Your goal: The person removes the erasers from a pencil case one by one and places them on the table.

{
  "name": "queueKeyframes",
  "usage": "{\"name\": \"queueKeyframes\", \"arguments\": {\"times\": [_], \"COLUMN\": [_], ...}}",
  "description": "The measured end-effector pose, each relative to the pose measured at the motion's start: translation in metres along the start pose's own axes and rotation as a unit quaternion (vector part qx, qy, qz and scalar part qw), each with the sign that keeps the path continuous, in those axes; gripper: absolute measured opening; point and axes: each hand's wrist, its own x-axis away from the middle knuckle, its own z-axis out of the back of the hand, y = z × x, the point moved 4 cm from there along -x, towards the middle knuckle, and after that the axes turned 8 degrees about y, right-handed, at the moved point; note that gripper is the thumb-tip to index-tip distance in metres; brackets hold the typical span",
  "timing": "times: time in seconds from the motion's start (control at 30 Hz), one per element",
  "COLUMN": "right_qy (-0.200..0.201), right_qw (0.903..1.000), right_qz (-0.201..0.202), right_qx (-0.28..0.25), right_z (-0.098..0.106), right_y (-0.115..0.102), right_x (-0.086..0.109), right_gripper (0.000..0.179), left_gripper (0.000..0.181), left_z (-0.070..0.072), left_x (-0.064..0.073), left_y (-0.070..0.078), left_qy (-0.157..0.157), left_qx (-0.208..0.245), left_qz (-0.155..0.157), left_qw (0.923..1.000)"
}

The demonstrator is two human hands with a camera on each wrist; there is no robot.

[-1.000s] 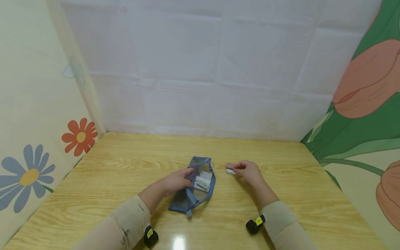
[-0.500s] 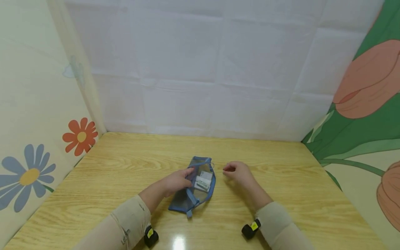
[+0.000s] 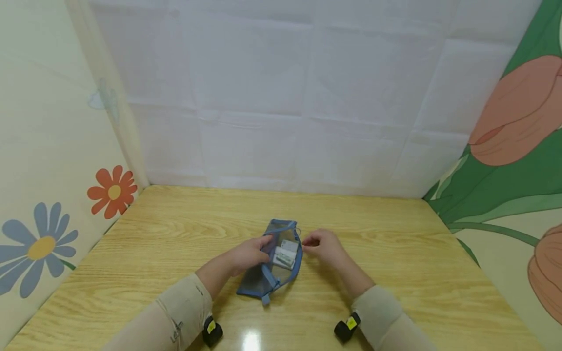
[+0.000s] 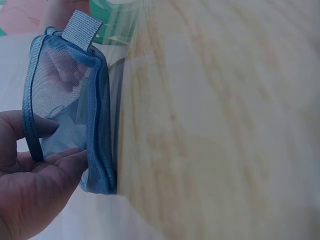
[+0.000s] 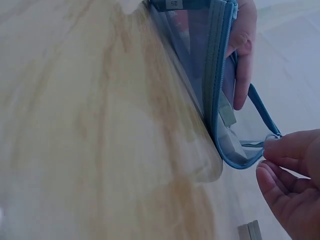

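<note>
A blue mesh zipper pouch (image 3: pixel 254 282) lies unzipped on the table, its mouth facing right. Inside are small white blocks (image 3: pixel 285 256), one with green markings. My left hand (image 3: pixel 246 256) grips the pouch's left side, with thumb and fingers at the rim of the opening. At the far right of the mouth, the thumb and fingers of my right hand (image 3: pixel 326 248) pinch the blue edge beside a small ring (image 5: pixel 272 135). A small greyish block (image 5: pixel 250 231) lies apart from that hand in the right wrist view; in the head view the hand seems to hide it.
The wood-grain table (image 3: pixel 175 219) ends at a white sheet (image 3: pixel 254 97) hung behind it. Flower-painted panels stand at the left (image 3: pixel 52 146) and right (image 3: pixel 518 170). Black wrist cameras (image 3: pixel 212 332) hang below both sleeves.
My right hand has moved left, away from the small pink-and-white block, to the pouch's open edge. My left hand and the pouch have stayed in place.
</note>
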Motion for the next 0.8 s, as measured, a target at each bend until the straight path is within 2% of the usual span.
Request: {"name": "queueKeyframes", "arguments": {"times": [0.2, 0.37, 0.8], "right_qy": [-0.013, -0.054, -0.088], "right_qw": [0.9995, 0.9980, 0.9959], "right_qz": [0.026, 0.009, 0.005], "right_qx": [-0.012, -0.033, -0.020], "right_z": [-0.007, -0.015, -0.025], "right_y": [-0.004, -0.006, -0.011], "right_x": [0.002, 0.004, 0.011], "right_gripper": [0.005, 0.007, 0.008], "left_gripper": [0.073, 0.073, 0.074], "left_z": [0.000, 0.000, 0.000], "left_x": [-0.001, -0.002, 0.000], "left_y": [-0.001, -0.001, 0.000], "left_qy": [-0.007, -0.015, -0.015], "left_qx": [-0.002, -0.007, -0.012], "left_qz": [0.008, 0.008, 0.009], "left_qw": [0.9999, 0.9998, 0.9998]}}
